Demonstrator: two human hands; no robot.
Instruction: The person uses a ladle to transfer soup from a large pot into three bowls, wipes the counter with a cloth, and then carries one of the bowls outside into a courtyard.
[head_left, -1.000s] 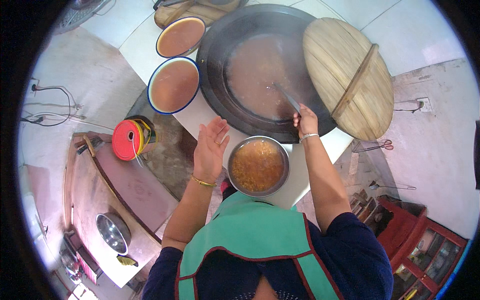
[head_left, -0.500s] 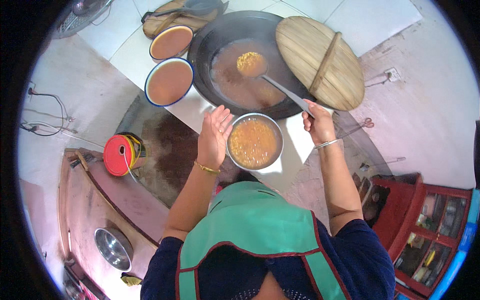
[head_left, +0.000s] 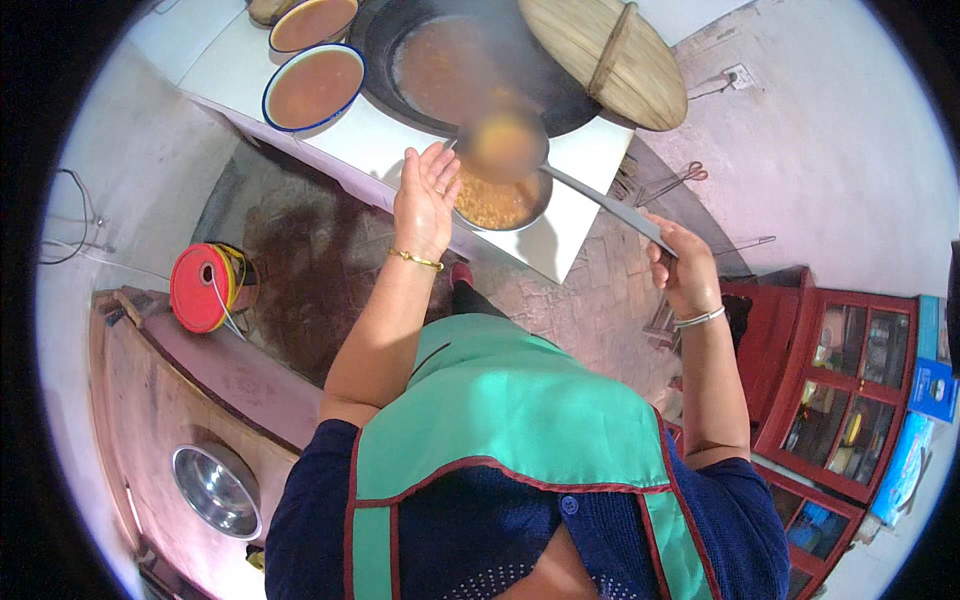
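Note:
My right hand (head_left: 685, 258) is closed round the end of the long grey handle of a ladle (head_left: 605, 200). The ladle's round bowl, blurred and filled with something yellowish, is over the far part of a metal bowl (head_left: 520, 212) of yellow, grainy food in liquid. Beside that bowl's left rim, my left hand (head_left: 427, 198) is open with its fingers stretched out; whether it touches the rim I cannot tell. Behind stands a large black wok (head_left: 380, 60) holding steaming reddish-brown liquid. A round wooden lid (head_left: 640, 75) leans over the wok's right side.
Two blue-rimmed basins, a near one (head_left: 315, 88) and a far one (head_left: 312, 22), hold brownish liquid on the white counter (head_left: 575, 190). A red-lidded bucket (head_left: 200, 288) stands on the floor at left. An empty steel bowl (head_left: 218, 490) and a red cabinet (head_left: 845, 390) are nearer me.
The ladle has come from above the wok toward me, over the metal bowl, as my right hand drew back to the right. My left hand stays open beside the bowl. The whole view has shifted.

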